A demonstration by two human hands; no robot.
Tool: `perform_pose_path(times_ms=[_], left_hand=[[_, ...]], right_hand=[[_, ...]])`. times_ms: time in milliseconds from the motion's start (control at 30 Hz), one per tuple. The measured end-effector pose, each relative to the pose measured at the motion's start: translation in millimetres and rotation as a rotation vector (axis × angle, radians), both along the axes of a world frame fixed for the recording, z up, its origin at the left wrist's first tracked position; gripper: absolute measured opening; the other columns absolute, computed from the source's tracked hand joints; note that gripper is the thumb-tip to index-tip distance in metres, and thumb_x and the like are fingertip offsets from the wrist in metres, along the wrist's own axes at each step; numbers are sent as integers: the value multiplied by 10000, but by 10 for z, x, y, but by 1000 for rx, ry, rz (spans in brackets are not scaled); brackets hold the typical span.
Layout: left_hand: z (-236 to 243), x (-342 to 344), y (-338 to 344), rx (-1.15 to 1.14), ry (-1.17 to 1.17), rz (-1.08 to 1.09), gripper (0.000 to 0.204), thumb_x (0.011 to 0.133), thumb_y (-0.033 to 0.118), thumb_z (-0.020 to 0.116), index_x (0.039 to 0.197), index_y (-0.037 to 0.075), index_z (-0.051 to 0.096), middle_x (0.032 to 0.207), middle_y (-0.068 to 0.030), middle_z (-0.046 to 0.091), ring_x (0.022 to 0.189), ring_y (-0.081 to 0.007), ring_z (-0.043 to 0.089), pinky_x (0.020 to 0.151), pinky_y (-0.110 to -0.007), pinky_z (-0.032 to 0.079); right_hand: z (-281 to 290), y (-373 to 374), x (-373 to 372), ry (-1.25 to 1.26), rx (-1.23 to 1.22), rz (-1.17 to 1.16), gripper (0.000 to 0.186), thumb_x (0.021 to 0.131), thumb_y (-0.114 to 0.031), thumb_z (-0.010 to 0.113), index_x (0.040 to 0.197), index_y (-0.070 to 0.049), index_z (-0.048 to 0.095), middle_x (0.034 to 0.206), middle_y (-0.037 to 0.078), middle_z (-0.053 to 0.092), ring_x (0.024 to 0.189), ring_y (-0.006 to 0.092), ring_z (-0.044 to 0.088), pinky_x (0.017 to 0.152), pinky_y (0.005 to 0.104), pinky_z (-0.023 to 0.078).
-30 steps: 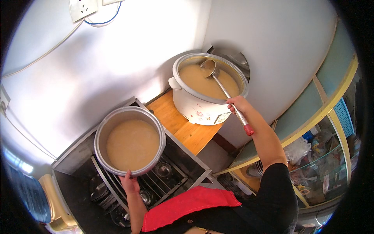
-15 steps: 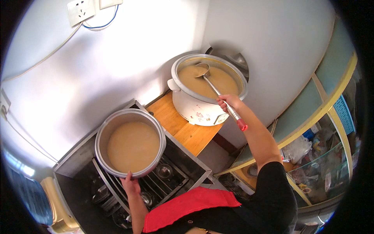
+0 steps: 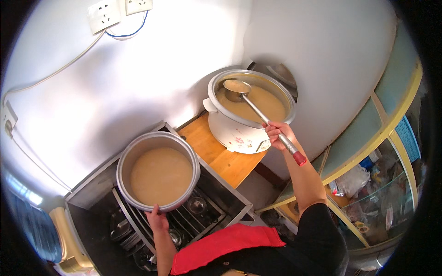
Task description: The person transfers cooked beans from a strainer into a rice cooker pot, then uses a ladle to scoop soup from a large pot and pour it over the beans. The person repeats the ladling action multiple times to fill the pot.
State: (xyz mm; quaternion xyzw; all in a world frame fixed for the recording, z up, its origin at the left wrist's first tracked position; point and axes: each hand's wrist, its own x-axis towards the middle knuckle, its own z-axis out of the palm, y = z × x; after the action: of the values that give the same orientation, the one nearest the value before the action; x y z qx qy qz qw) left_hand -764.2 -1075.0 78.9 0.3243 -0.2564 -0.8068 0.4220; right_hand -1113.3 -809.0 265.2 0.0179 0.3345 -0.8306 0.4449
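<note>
Head view: right hand gripping ladle over cooker, left hand holding pot rim.

Single head-worn fisheye view, looking steeply down from above the right hand gripping the ladle. Close over both forearms rising from the lower edge; wall beyond the grip, cooker left of it. Straight edges bending toward the dark rim.
</note>
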Motion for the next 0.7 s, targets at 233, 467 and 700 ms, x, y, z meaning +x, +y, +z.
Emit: perform_pose_path(times_ms=[233, 467, 700], left_hand=[[-27, 10, -3, 10, 19, -23, 501, 752, -38, 456, 1198, 104, 276, 1135, -95, 412, 989, -240, 456, 772, -376, 437], [-104, 33, -19, -7, 29, -36, 561, 745, -42, 454, 1233, 122, 231, 1173, -93, 387, 1029, -251, 430, 808, -392, 408], [-124, 5, -37, 2, 41, -49, 558, 744, -45, 453, 1230, 114, 232, 1185, -91, 376, 1056, -248, 407, 837, -400, 382]], right_hand=[[152, 312, 187, 130, 88, -10, 177, 816, -88, 423, 937, 41, 414, 568, -28, 412, 397, 10, 377, 319, 138, 292], [519, 589, 538, 259, 25, 126, 229, 809, -81, 421, 989, 59, 410, 570, -18, 379, 400, 18, 378, 290, 149, 341], [699, 629, 982, 138, -82, 219, 281, 799, -36, 404, 1047, 83, 346, 565, 19, 378, 384, 54, 408, 274, 170, 325]])
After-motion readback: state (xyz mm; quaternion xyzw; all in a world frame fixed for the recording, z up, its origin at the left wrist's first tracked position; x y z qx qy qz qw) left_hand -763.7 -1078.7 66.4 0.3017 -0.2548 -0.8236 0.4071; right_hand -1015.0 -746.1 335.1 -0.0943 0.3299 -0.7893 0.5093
